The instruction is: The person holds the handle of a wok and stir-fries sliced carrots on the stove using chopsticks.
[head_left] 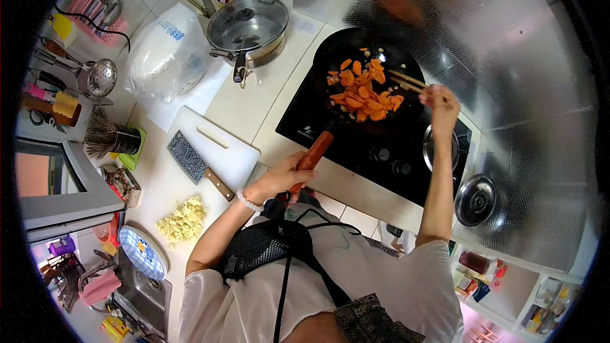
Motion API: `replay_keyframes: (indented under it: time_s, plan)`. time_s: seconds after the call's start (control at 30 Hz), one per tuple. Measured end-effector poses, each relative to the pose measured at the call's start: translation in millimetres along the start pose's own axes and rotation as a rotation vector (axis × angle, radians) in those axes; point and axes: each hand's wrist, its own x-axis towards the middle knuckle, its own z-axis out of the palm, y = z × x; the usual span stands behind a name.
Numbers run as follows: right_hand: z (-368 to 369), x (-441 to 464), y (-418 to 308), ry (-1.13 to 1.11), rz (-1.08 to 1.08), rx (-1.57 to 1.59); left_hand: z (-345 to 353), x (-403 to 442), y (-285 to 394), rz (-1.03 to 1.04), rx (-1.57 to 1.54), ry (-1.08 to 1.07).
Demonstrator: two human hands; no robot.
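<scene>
While the carrots lie heaped over the middle of the wok, I see from my end the right hand raised beside its right rim, fingers curled closed on a pair of chopsticks. That arm stretches forward from the sleeve, and the sticks slant left over the wok, tips at the heap's edge; I can't tell whether they touch it. The left hand is wrapped round the wok's red-brown handle, its forearm reaching in from the lower left, a pale bracelet at the wrist.

Among the carrots, inside the dark wok, I make out small pale bits. Away to the left is a pot under a glass lid, and next to it a clear bag round something white.

The wok sits on a black stove let into the pale bench. Left of it I have a white board with a cleaver lying partly on it, then a loose pile of chopped yellowish pieces. A flowered plate leans by the metal sink. Silvery foil lines the wall behind the stove.
</scene>
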Motion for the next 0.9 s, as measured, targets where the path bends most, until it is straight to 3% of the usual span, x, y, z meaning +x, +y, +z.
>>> replay_keyframes:
  time_s: [0.13, 0.2, 0.23, 0.3, 0.47, 0.53, 0.63, 0.77, 0.83, 0.9]
  plan:
    - [-27.0, 38.0, 24.9, 0.106, -0.113, -0.14, 2.6, -0.1, 3.7, -0.026, -0.003, 0.006]
    - [-26.8, 43.6, 31.2, -0.152, -0.079, -0.251, 2.2, -1.3, 2.3, -0.017, -0.009, 0.022]
    - [-22.3, 41.9, 26.0, -0.157, -0.083, -0.248, 1.5, -0.6, 0.4, -0.012, -0.012, 0.026]
    - [-15.0, 33.9, 9.1, -0.089, 0.145, -0.098, 0.6, -0.6, 0.1, -0.01, -0.022, 0.034]
    - [-34.6, 49.6, 17.1, 0.122, -0.067, -0.147, 1.4, -3.1, 8.1, -0.058, -0.005, 0.006]
    - [-38.5, 46.5, 14.5, -0.135, 0.12, -0.153, 0.3, -0.6, 3.6, -0.045, -0.014, 0.004]
    - [-32.4, 39.7, -1.1, -0.114, 0.124, -0.131, -0.1, -0.2, 4.5, -0.038, -0.01, 0.006]
    - [-30.0, 54.7, 15.4, 0.039, -0.088, -0.147, 2.7, -2.9, 8.6, -0.048, 0.003, 0.016]
    - [-31.7, 56.0, 14.8, -0.03, -0.114, -0.203, 0.6, 1.8, -1.4, -0.032, -0.006, 0.014]
    - [-31.3, 51.0, 7.4, -0.097, 0.174, -0.158, -2.0, 1.6, -4.1, -0.018, -0.02, 0.02]
